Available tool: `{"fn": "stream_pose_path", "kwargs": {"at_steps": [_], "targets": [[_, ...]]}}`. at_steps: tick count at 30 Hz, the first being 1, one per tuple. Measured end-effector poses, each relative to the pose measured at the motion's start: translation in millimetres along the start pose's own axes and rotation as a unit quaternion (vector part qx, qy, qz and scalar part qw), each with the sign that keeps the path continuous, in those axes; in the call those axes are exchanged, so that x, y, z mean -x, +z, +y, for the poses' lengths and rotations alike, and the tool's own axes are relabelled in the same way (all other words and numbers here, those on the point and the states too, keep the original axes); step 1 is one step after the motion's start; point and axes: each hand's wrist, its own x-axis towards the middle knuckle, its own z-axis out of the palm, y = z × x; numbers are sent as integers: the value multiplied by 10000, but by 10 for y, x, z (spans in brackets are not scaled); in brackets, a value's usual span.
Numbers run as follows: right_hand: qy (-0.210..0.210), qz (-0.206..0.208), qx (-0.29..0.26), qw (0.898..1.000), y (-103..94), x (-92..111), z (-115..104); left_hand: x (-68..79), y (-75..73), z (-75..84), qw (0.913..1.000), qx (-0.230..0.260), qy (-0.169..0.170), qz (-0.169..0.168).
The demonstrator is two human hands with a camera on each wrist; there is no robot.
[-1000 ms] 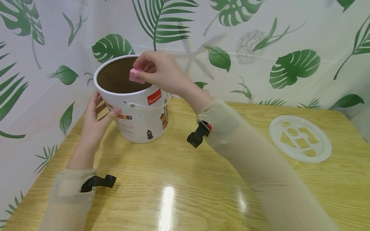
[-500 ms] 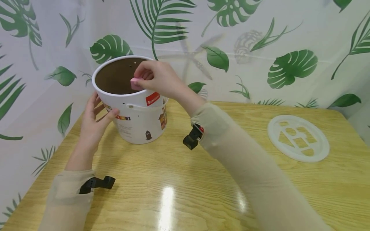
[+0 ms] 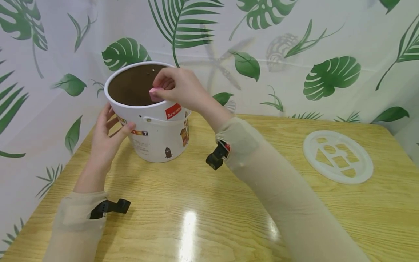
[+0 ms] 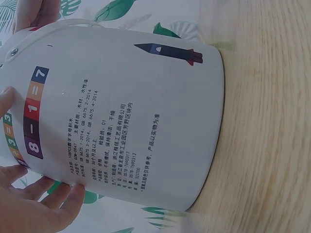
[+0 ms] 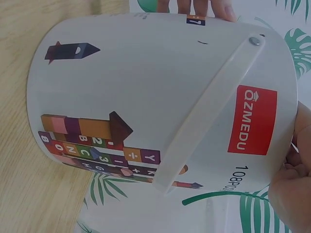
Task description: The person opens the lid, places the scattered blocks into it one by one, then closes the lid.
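Note:
A white bucket (image 3: 157, 140) with printed pictures and a red label stands upright on the table, its open top showing a brown inside wall; its bottom inside is hidden. My left hand (image 3: 106, 140) rests spread against the bucket's left side, thumb on the front and fingers farther round. Between thumb and fingers, my right hand (image 3: 181, 87) pinches a small pink block (image 3: 155, 96) at the bucket's right rim, over the opening. The right wrist view shows the curled right hand (image 5: 296, 189) by the rim, with the block hidden.
A round whitish plate (image 3: 338, 156) with cut-out shapes lies at the right of the wooden table (image 3: 209, 203). The bucket's white handle (image 5: 209, 116) hangs down its side. A leaf-patterned cloth (image 3: 288, 47) rises behind the table.
My right hand, still pinching the pink block, has lowered slightly toward the bucket's rim since one second ago. The left hand keeps its place on the bucket.

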Motion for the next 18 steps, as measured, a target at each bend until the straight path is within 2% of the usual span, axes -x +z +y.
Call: {"fn": "stream_pose_path", "kwargs": {"at_steps": [18], "targets": [[-1,25,27,10000,0,7,2,-8,-3,-3,10000,-31,-46,-18]]}}
